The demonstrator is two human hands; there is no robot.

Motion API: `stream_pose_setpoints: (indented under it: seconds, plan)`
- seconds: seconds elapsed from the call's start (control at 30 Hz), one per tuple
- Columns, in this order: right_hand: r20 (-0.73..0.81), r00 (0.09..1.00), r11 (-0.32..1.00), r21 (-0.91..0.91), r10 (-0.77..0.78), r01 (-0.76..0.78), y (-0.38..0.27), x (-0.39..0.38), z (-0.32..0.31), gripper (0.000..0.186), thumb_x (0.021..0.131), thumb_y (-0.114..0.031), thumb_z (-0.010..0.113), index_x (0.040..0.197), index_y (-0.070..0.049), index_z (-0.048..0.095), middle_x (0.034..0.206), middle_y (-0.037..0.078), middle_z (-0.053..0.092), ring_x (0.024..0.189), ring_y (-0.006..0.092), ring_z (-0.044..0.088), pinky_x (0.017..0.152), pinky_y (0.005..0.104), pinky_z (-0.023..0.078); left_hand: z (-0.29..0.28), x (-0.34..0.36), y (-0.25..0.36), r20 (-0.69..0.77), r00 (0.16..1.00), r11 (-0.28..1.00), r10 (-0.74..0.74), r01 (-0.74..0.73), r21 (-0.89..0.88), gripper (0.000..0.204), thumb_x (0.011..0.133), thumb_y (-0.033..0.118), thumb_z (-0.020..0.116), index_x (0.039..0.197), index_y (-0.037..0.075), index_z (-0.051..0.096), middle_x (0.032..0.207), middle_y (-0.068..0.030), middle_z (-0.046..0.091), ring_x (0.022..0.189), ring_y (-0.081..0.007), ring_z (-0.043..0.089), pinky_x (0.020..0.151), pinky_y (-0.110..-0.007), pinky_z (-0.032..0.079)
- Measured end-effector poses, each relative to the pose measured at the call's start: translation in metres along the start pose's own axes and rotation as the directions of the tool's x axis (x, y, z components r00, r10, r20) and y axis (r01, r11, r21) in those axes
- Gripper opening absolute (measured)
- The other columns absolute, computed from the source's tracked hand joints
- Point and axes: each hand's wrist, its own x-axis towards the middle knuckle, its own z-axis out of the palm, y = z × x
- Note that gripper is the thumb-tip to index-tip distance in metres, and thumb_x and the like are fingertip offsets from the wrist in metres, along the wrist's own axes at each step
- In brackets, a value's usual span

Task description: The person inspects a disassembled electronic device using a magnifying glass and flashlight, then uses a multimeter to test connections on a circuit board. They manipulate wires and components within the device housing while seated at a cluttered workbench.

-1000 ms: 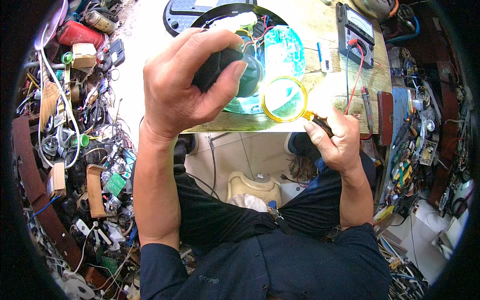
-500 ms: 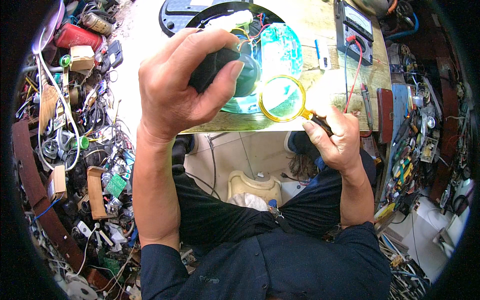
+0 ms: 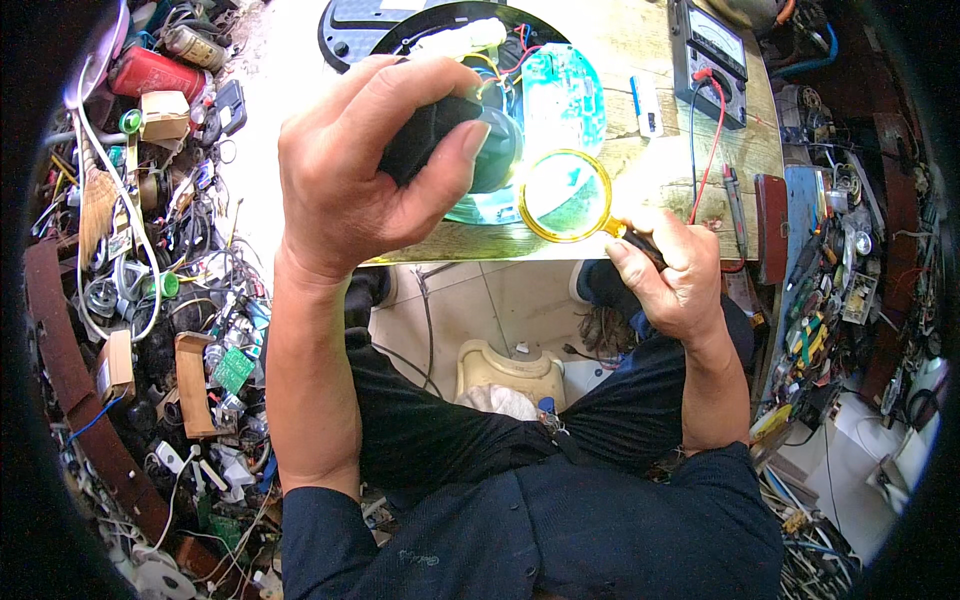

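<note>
My left hand (image 3: 345,170) is wrapped round a black flashlight (image 3: 420,140) with a wide grey-green head (image 3: 497,150). Its front end is over a brightly lit, bluish-green circuit board (image 3: 565,95), part of which is washed out by glare. In my right hand (image 3: 675,275) is a magnifying glass with a yellow rim, its dark handle (image 3: 640,248) between thumb and fingers. The round lens (image 3: 565,195) is tilted above the board's near edge, just right of the flashlight. Coloured wires (image 3: 505,70) run from the board to a round black housing (image 3: 450,18) behind it.
An analog multimeter (image 3: 708,65) with red and black leads stands at the back right; a probe (image 3: 733,200) lies near the table's right edge. A small blue-and-white item (image 3: 645,108) lies on the wooden table (image 3: 450,245). Piles of parts (image 3: 220,370) flank both sides.
</note>
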Motion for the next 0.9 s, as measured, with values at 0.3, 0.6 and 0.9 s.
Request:
stream_pose_setpoints:
  seconds: [0.3, 0.6, 0.9]
  plan:
    - [0.007, 0.999, 0.999, 0.001, 0.037, -0.037, -0.0021, -0.0013, -0.0017, 0.02, 0.095, -0.005, 0.076, 0.112, 0.004, 0.069, 0.078, 0.01, 0.069, 0.064, 0.0152, 0.064, 0.06, 0.0298, 0.048, -0.0004, 0.001, -0.0003, 0.005, 1.0, 1.0, 0.011, -0.011, 0.002, 0.028, 0.085, 0.012, 0.084, 0.111, 0.006, 0.075, 0.087, -0.0098, 0.075, 0.069, -0.0239, 0.073, 0.061, -0.032, 0.058]
    - [0.006, 1.0, 1.0, -0.006, 0.028, -0.028, 0.0001, -0.0017, -0.0024, 0.02, 0.095, -0.005, 0.075, 0.111, 0.003, 0.069, 0.077, 0.01, 0.069, 0.064, 0.0147, 0.064, 0.061, 0.0295, 0.049, -0.0059, -0.0003, 0.0053, 0.099, 0.994, 0.999, -0.051, 0.048, 0.024, 0.027, 0.089, 0.004, 0.08, 0.115, -0.001, 0.073, 0.099, -0.015, 0.077, 0.082, -0.0222, 0.075, 0.075, -0.031, 0.059]
    - [0.005, 1.0, 0.999, -0.012, 0.031, -0.031, -0.0014, -0.0014, -0.0035, 0.021, 0.094, -0.006, 0.076, 0.111, 0.004, 0.07, 0.078, 0.011, 0.071, 0.065, 0.0159, 0.066, 0.062, 0.0299, 0.05, -0.0054, -0.0003, 0.0063, 0.103, 0.993, 0.998, -0.054, 0.052, 0.024, 0.028, 0.089, 0.005, 0.08, 0.115, -0.001, 0.073, 0.098, -0.0147, 0.077, 0.082, -0.0218, 0.074, 0.075, -0.031, 0.059]
